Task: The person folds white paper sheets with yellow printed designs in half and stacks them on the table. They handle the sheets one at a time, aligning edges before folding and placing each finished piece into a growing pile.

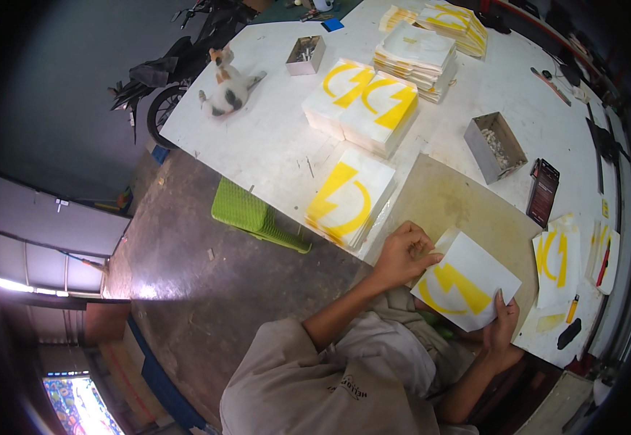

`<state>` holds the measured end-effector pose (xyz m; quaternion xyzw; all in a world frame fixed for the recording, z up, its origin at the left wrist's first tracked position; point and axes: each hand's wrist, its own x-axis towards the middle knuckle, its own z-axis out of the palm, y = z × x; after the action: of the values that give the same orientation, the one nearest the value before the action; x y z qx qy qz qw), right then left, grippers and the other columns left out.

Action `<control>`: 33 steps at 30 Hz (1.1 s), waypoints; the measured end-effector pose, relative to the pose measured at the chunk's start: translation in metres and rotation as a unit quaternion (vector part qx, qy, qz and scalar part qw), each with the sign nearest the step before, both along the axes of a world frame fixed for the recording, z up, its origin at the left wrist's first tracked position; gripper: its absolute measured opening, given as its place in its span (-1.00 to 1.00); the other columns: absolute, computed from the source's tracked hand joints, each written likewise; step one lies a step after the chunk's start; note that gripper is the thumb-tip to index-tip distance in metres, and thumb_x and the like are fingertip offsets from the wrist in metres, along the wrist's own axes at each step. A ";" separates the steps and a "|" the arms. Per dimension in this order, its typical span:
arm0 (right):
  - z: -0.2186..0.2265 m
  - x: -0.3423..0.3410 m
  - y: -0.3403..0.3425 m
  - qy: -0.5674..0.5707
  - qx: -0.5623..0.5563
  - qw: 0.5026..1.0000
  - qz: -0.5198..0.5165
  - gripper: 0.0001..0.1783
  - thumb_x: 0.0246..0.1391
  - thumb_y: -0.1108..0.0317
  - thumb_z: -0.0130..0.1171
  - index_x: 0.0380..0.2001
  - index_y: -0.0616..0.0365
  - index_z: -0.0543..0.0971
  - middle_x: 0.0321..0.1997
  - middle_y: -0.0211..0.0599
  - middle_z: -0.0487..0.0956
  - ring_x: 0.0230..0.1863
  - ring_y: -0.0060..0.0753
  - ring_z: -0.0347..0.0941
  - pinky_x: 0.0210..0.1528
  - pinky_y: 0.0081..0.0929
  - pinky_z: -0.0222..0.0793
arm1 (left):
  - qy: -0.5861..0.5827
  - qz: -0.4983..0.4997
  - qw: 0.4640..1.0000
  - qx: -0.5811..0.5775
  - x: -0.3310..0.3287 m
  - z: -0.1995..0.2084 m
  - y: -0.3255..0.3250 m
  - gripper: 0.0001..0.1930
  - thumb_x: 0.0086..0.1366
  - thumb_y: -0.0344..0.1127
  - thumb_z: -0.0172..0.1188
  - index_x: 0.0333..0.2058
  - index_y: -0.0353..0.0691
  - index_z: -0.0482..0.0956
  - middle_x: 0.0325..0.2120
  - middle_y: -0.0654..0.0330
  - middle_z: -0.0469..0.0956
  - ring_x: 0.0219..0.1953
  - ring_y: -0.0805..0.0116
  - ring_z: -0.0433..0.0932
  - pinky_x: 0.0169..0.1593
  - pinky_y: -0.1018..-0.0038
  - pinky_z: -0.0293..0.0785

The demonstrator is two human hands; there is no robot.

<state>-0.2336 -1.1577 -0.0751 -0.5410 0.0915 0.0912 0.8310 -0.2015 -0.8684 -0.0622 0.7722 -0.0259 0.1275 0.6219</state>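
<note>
Over the near edge of the table I hold a white printed paper [500,272] with a yellow bolt-like shape; it looks like a flat paper bag or folded sheet. My left hand [406,255] has its fingers drawn together at the paper's upper left edge. At the lower right corner, my right hand [502,325] grips it with the thumb on top and the other fingers hidden underneath. A stained tan board [442,190] lies under and beyond it. Left of the board sits a stack of matching papers [350,199].
Taller paper stacks [362,101] stand farther back on the white table [257,138]. A cat [228,90] lies at the far left corner. Two small boxes, one an open grey box [495,148], a phone [542,194] and a yellow lighter [572,309] are around. A green stool [246,212] stands left.
</note>
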 end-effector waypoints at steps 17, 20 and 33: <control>-0.024 0.021 -0.015 -0.070 0.065 0.992 0.081 -0.23 0.13 0.19 0.23 0.31 0.34 0.22 -0.02 -0.29 0.58 0.01 -0.42 0.51 0.07 -0.46 0.40 | 0.368 -0.385 0.728 -0.432 0.072 -0.034 -0.013 -0.28 0.44 0.15 -0.06 0.34 -0.27 0.13 0.30 0.05 0.29 0.28 0.08 0.34 0.32 0.06 0.28; -0.014 0.025 -0.020 -0.125 -0.126 0.975 0.134 -0.23 0.10 0.20 0.27 0.29 0.34 0.26 -0.04 -0.38 0.59 -0.07 -0.58 0.50 -0.03 -0.58 0.39 | 0.282 -0.400 0.746 -0.452 0.070 -0.028 -0.004 -0.35 0.48 -0.01 -0.03 0.35 -0.28 0.06 0.31 0.05 0.23 0.32 0.19 0.27 0.34 0.16 0.24; -0.037 0.044 -0.010 0.025 -0.026 0.997 -0.075 -0.64 0.31 0.24 0.06 -0.02 0.34 0.52 -0.09 -0.24 0.60 -0.06 -0.41 0.53 0.06 -0.43 0.41 | 0.257 -0.391 0.810 -0.354 0.067 -0.025 -0.011 -0.43 0.39 -0.20 0.16 0.28 -0.30 0.26 0.17 0.13 0.43 0.18 0.33 0.40 0.25 0.37 0.30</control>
<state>-0.1896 -1.1679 -0.1121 -0.5520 0.1550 0.0399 0.8184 -0.1344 -0.8792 -0.0874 0.4275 -0.1179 -0.3288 0.8338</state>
